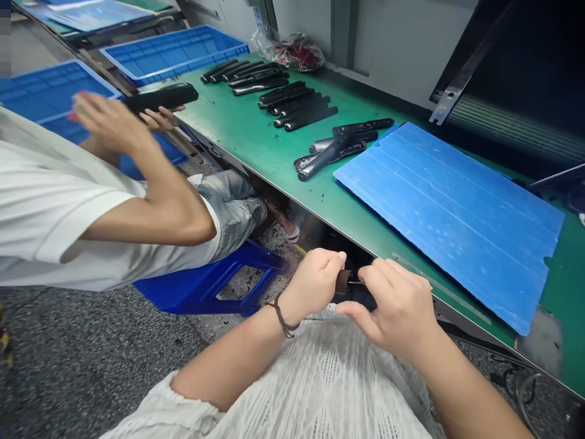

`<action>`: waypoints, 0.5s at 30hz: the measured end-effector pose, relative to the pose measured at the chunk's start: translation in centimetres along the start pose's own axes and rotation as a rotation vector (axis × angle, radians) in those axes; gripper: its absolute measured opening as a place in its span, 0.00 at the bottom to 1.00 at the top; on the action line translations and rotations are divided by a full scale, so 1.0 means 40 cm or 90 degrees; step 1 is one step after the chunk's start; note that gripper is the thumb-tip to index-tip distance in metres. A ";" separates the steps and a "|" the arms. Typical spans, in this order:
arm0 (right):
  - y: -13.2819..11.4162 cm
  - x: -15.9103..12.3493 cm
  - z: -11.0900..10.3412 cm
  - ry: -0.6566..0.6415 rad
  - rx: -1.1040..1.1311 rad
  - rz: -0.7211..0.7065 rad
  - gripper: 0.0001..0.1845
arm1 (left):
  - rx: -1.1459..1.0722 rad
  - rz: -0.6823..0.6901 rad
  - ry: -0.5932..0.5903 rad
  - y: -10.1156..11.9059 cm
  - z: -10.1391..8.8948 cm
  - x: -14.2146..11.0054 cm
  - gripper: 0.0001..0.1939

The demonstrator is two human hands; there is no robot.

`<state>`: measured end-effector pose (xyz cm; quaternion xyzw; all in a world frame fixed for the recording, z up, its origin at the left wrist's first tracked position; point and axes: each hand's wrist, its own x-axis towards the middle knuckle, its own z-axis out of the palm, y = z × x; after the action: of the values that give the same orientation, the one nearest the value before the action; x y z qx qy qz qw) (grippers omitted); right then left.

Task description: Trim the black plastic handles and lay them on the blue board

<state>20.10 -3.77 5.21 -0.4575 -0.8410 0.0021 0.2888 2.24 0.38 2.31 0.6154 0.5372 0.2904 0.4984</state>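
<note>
My left hand point(315, 281) and my right hand point(393, 300) are closed together over my lap, just below the table's front edge. Between them they pinch a small dark part point(351, 290) with a brownish end; most of it is hidden by my fingers. A loose pile of long black plastic housings point(336, 149) lies on the green table point(256, 140) beyond my hands. Farther back, several more housings point(297, 105) lie in neat rows.
A blue corrugated sheet point(450, 213) covers the table's right part. A co-worker in a white shirt point(50, 207) sits at the left on a blue stool point(214, 283), holding a black housing point(162, 97). Blue trays point(176, 52) stand at the back left. A plastic bag point(297, 52) lies at the back.
</note>
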 end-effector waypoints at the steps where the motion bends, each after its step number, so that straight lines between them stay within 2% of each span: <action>1: -0.006 0.007 0.003 0.002 -0.024 0.005 0.29 | 0.011 0.003 0.001 0.003 -0.001 -0.002 0.26; 6: -0.023 0.024 0.012 -0.001 -0.082 -0.003 0.29 | 0.055 0.019 0.002 0.016 -0.005 -0.005 0.26; 10: -0.020 0.015 0.016 0.036 -0.122 -0.020 0.30 | 0.068 0.005 0.010 0.015 -0.001 -0.001 0.25; 15: -0.005 0.003 0.031 0.080 -0.180 -0.070 0.29 | 0.005 -0.013 -0.026 0.004 0.010 0.005 0.25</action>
<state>19.29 -3.45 4.27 -0.4458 -0.8370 -0.1610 0.2735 2.72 0.47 2.31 0.6173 0.5344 0.2705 0.5101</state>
